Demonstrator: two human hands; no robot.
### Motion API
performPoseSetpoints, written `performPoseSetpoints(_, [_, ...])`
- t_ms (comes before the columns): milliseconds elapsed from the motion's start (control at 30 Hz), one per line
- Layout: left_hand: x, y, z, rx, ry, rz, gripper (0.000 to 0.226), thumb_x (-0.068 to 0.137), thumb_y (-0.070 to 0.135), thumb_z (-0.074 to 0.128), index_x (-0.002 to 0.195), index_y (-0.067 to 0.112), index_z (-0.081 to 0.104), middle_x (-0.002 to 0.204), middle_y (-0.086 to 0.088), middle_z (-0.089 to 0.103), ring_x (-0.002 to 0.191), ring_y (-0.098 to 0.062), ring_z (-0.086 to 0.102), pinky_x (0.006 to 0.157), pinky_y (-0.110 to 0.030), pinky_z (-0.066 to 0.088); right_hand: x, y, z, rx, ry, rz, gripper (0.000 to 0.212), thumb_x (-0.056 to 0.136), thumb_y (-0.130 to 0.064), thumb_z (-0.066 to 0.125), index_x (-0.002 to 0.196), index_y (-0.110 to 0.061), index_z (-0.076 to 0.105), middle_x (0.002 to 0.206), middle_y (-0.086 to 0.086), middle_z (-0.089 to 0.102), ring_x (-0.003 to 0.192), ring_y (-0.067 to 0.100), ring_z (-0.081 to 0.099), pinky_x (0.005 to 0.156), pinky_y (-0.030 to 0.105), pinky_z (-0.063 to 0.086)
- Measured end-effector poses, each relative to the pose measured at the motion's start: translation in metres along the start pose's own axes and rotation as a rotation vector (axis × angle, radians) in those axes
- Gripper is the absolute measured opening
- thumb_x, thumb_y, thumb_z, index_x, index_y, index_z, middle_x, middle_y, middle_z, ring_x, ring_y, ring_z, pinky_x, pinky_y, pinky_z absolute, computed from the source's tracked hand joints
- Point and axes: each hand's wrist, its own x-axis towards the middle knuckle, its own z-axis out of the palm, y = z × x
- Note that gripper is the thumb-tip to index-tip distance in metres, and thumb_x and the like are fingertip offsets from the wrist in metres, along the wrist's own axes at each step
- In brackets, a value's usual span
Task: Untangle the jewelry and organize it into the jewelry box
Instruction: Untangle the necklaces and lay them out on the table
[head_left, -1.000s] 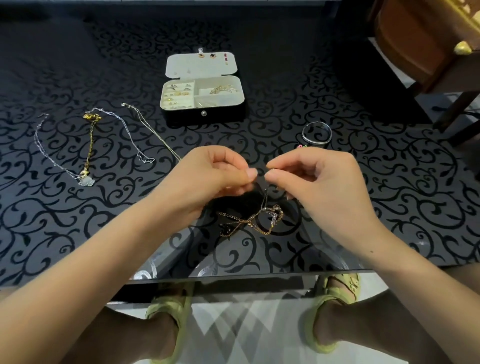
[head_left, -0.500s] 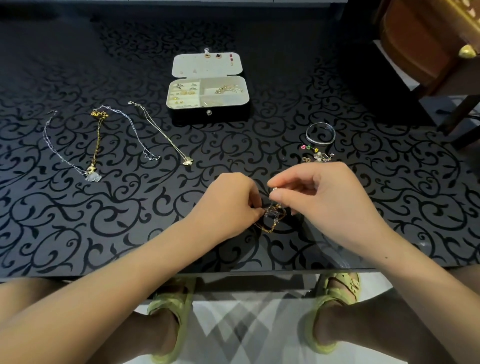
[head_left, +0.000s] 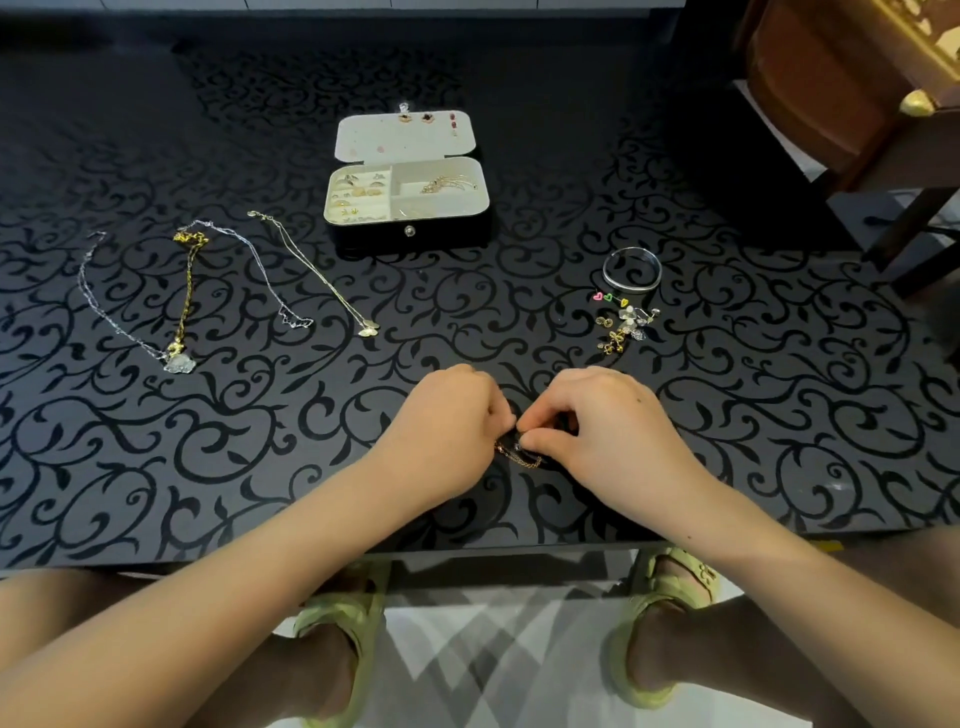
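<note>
**Both hands pinching a knotted gold chain at the near edge of the counter**

A tangled gold chain (head_left: 521, 459) lies bunched on the counter (head_left: 753, 415) close to me, mostly hidden under my fingertips. My left hand (head_left: 447, 421) and right hand (head_left: 608, 431) meet over it, knuckles up. The fingers (head_left: 540, 442) of both are curled in tight and nip the chain between their tips. Only a short loop of links shows below them.

Farther back, at the centre, the jewelry box (head_left: 441, 234) stands open with its lid (head_left: 405, 136) tipped away from me. A few earrings are pinned inside the lid. The left compartments hold rings and small studs, and the right one holds a gold piece.

To the left of the box, four necklaces lie stretched out side by side. They are a silver necklace with a pale pendant (head_left: 176, 362), a thick gold chain (head_left: 187, 291), a silver chain (head_left: 260, 275) and a fine gold necklace (head_left: 322, 280).

To the right sit a silver bangle (head_left: 632, 270), three coloured heart studs (head_left: 609, 298) just beside it, and a cluster of small earrings (head_left: 626, 327).

Below the counter edge my feet show in yellow sandals (head_left: 353, 618). A wooden chair (head_left: 831, 78) stands at the far right.
</note>
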Motion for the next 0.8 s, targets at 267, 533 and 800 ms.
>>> performPoseSetpoints(267, [-0.005, -0.003, -0.002, -0.170, -0.013, 0.006, 0.015, 0.093, 0.019, 0.052, 0.086, 0.014, 0.064, 0.080, 0.012, 0.046, 0.067, -0.002, 0.045, 0.066, -0.008, 0.035, 0.002, 0.001, 0.008, -0.032, 0.136, 0.014, 0.017, 0.079, -0.033, 0.070, 0.078, -0.033, 0.053, 0.073, -0.012, 0.054, 0.078, 0.006, 0.046, 0.069, 0.022, 0.030])
performPoseSetpoints(533, [-0.016, -0.004, 0.003, -0.070, 0.168, 0.158, 0.013, 0.091, 0.024, 0.055, 0.078, 0.025, 0.058, 0.076, 0.011, 0.044, 0.075, -0.007, 0.039, 0.066, -0.018, 0.031, 0.026, 0.002, -0.021, -0.045, -0.024, -0.092, 0.011, 0.088, -0.028, 0.060, 0.091, -0.029, 0.071, 0.084, -0.014, 0.063, 0.078, 0.003, 0.049, 0.075, 0.021, 0.036])
performPoseSetpoints(800, [-0.023, -0.010, 0.011, -0.054, 0.246, 0.164, 0.007, 0.087, 0.027, 0.061, 0.082, 0.024, 0.064, 0.069, 0.015, 0.039, 0.075, -0.009, 0.039, 0.062, -0.018, 0.030, 0.051, -0.015, -0.022, -0.181, -0.344, -0.099, 0.004, 0.077, -0.020, 0.069, 0.078, -0.018, 0.072, 0.070, -0.006, 0.064, 0.066, 0.006, 0.056, 0.065, 0.025, 0.050])
